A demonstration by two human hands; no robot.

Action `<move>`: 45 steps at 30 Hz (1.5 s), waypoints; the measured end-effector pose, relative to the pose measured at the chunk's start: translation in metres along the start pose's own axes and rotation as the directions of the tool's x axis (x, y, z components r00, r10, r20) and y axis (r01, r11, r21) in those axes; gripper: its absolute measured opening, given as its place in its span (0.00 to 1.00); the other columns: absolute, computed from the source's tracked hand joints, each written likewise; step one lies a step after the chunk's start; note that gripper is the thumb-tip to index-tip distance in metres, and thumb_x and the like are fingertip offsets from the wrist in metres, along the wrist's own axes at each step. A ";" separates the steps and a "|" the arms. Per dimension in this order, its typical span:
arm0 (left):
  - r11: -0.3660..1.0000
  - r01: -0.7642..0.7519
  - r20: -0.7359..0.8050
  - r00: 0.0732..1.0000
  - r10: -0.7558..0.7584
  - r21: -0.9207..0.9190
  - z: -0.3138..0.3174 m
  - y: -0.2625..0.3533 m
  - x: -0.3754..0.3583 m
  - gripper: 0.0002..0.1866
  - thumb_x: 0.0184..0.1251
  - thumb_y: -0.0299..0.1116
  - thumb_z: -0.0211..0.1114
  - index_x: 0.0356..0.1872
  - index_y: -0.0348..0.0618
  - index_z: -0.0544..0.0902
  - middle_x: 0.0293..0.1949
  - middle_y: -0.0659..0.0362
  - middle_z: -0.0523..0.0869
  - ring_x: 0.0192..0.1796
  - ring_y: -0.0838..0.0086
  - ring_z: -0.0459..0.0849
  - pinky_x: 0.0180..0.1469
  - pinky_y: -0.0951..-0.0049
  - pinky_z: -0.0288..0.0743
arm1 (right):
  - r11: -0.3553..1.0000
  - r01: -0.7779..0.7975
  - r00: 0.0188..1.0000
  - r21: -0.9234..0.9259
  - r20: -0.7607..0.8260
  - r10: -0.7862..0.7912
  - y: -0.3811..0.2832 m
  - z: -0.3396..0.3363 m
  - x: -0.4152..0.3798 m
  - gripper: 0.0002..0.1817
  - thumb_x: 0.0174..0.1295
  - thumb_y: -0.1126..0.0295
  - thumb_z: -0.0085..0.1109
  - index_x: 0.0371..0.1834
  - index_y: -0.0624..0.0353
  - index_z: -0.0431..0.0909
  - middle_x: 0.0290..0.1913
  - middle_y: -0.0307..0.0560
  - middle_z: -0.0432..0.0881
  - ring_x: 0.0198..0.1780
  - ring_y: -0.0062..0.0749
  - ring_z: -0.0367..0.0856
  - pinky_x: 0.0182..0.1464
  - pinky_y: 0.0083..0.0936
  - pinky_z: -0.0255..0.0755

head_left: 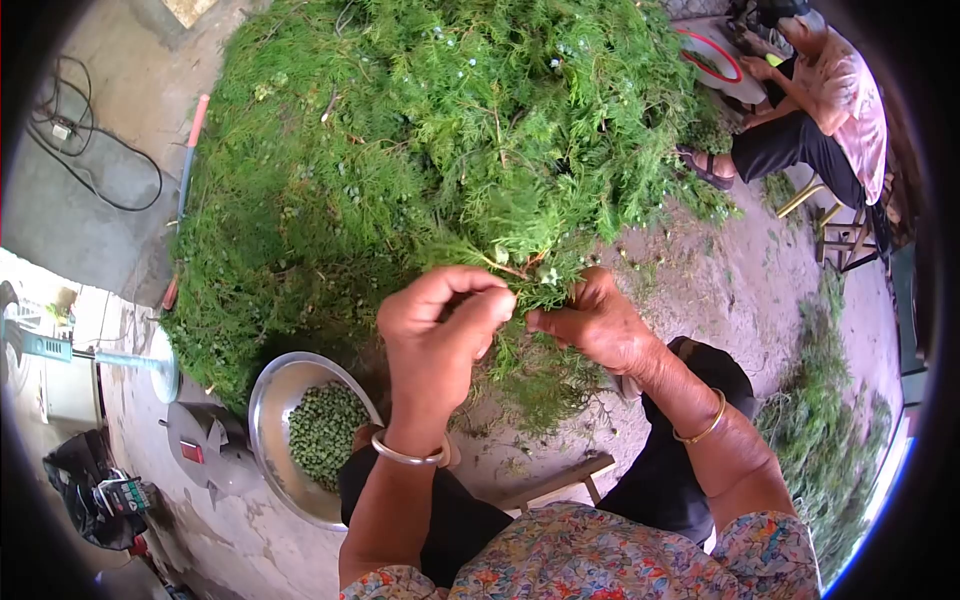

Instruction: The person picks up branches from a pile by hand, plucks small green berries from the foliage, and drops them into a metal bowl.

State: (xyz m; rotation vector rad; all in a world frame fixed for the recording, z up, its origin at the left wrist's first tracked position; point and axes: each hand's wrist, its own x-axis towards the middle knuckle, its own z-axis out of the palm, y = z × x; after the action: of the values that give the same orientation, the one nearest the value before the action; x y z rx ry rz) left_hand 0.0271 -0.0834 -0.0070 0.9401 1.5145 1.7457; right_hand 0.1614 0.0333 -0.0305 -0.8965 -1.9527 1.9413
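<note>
A leafy green sprig (535, 285) with pale green cones is between my two hands, in front of the large pile of cut branches (400, 130). My left hand (445, 325), with a bangle at the wrist, has its fingers curled and pinched at the left of the sprig; what lies between the fingertips is hidden. My right hand (595, 325) grips the sprig from the right, thumb and fingers closed on it. Below and left of my left hand, a metal basin (265, 415) holds many small green cones (325, 435).
At the upper right a person (820, 110) sits on a stool beside a red-rimmed basin (715, 55). A long-handled tool (187, 165) lies along the pile's left edge. A fan (150, 362), a black bag (90, 490) and cables (85, 135) are at left. More branches (830, 430) lie right.
</note>
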 end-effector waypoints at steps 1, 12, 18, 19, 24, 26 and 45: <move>0.985 -0.122 -0.049 0.990 0.129 0.119 0.009 0.000 0.000 0.06 0.53 0.17 0.65 0.33 0.33 0.82 0.24 0.58 0.82 0.23 0.86 0.73 0.23 0.84 0.66 | 0.998 0.024 1.000 -0.057 0.015 -0.023 0.000 -0.001 0.000 0.15 0.53 0.71 0.63 0.12 0.62 0.71 0.12 0.34 0.68 0.17 0.13 0.62 0.18 0.21 0.56; 0.983 0.000 -0.059 0.998 0.011 0.185 0.019 -0.008 0.003 0.06 0.59 0.25 0.63 0.37 0.35 0.81 0.24 0.60 0.81 0.23 0.85 0.73 0.21 0.82 0.66 | 0.892 0.250 0.963 -0.376 0.004 -0.269 0.015 0.006 0.004 0.14 0.46 0.77 0.58 0.11 0.69 0.63 0.11 0.54 0.65 0.16 0.25 0.65 0.18 0.32 0.60; 0.334 0.328 0.341 0.940 -0.021 -0.884 -0.033 -0.012 0.023 0.10 0.68 0.35 0.55 0.36 0.38 0.79 0.19 0.57 0.77 0.16 0.81 0.66 0.15 0.78 0.63 | 0.997 0.016 0.997 -0.070 0.073 -0.010 0.014 0.003 0.003 0.20 0.61 0.62 0.63 0.16 0.63 0.73 0.13 0.37 0.69 0.18 0.14 0.64 0.21 0.22 0.63; 0.349 0.296 0.326 0.945 0.029 -0.889 -0.042 -0.008 0.026 0.11 0.70 0.35 0.52 0.39 0.37 0.77 0.20 0.57 0.75 0.18 0.80 0.66 0.16 0.78 0.63 | 0.994 -0.013 0.997 0.110 0.084 0.003 0.003 0.004 -0.002 0.17 0.62 0.61 0.61 0.23 0.64 0.75 0.16 0.38 0.73 0.19 0.15 0.66 0.23 0.21 0.67; 0.530 0.132 0.124 0.991 -0.051 -0.838 -0.087 -0.005 0.026 0.14 0.73 0.36 0.48 0.42 0.34 0.75 0.28 0.52 0.75 0.24 0.77 0.70 0.21 0.77 0.67 | 0.887 -0.055 0.986 0.458 0.163 -0.023 0.009 -0.006 0.003 0.19 0.66 0.54 0.53 0.41 0.62 0.75 0.34 0.48 0.81 0.27 0.22 0.76 0.28 0.22 0.73; 0.688 0.096 0.012 0.992 -0.126 -0.719 -0.110 -0.001 0.019 0.13 0.71 0.37 0.53 0.41 0.35 0.75 0.29 0.54 0.75 0.25 0.79 0.71 0.21 0.80 0.66 | 0.869 -0.086 0.992 0.488 0.124 0.028 0.000 -0.003 0.002 0.19 0.66 0.52 0.52 0.41 0.60 0.74 0.33 0.49 0.80 0.28 0.25 0.75 0.27 0.25 0.73; -0.164 0.670 -0.678 0.735 0.010 0.724 -0.284 -0.078 -0.185 0.28 0.54 0.42 0.66 0.53 0.34 0.74 0.43 0.41 0.77 0.55 0.46 0.72 0.56 0.49 0.66 | 0.536 -0.163 0.987 0.828 0.130 0.099 -0.008 0.001 0.008 0.31 0.64 0.37 0.39 0.53 0.53 0.69 0.31 0.53 0.79 0.14 0.27 0.58 0.23 0.36 0.66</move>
State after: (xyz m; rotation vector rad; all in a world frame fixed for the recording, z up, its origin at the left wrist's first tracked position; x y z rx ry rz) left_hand -0.1102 -0.3797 -0.1280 0.3957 3.1538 -0.0421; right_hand 0.1528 0.0377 -0.0247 -0.6732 -0.7073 2.5997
